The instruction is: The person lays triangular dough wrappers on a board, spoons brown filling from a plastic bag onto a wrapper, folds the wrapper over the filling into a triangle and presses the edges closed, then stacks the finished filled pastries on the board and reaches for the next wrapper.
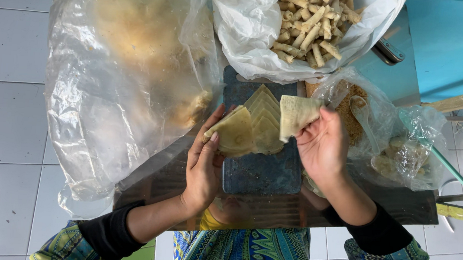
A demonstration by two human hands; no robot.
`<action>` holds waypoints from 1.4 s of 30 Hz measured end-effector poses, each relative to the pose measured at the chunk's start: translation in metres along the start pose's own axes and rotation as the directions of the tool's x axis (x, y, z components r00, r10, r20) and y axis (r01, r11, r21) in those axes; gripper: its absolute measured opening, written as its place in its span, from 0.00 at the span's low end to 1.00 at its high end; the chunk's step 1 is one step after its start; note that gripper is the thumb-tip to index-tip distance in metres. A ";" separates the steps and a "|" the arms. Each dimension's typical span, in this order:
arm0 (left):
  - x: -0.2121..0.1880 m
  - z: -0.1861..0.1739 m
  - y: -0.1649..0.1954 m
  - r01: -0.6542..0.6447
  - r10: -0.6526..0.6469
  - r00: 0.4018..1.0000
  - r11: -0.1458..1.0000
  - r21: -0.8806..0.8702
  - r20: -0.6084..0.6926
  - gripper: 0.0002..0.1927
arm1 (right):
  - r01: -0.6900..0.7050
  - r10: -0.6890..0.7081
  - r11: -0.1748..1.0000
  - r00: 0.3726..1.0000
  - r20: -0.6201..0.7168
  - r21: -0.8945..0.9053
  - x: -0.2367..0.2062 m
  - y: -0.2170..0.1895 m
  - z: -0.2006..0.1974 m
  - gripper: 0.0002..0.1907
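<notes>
The left hand (204, 163) pinches one thin wrapper (235, 133) and the right hand (323, 144) grips another wrapper sheet (296, 115), at twelve o'clock above the board (261, 173); they look limp, light, tear-prone, best held by edges.

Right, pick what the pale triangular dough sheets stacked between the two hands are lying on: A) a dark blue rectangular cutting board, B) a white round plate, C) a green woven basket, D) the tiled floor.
A: the stack of pale triangular dough sheets lies on the dark blue rectangular cutting board, between the left hand and right hand, each holding a sheet.
</notes>
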State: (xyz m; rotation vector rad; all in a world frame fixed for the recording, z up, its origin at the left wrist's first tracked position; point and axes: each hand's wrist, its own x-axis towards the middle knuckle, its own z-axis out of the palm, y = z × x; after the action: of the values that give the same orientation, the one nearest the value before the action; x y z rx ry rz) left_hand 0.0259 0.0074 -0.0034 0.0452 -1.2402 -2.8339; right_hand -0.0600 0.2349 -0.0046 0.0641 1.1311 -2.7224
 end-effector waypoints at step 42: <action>-0.005 0.002 0.010 -0.100 0.067 0.985 0.972 0.213 0.157 0.15 | 0.286 0.143 0.502 0.903 0.404 -0.816 -0.028 -0.009 0.029 0.06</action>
State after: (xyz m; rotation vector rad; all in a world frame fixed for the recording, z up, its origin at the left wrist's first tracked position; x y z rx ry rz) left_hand 0.0309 0.0026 0.0057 -0.2092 -1.5429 -2.6569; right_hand -0.0337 0.2251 0.0259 -0.7074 2.1949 -1.7101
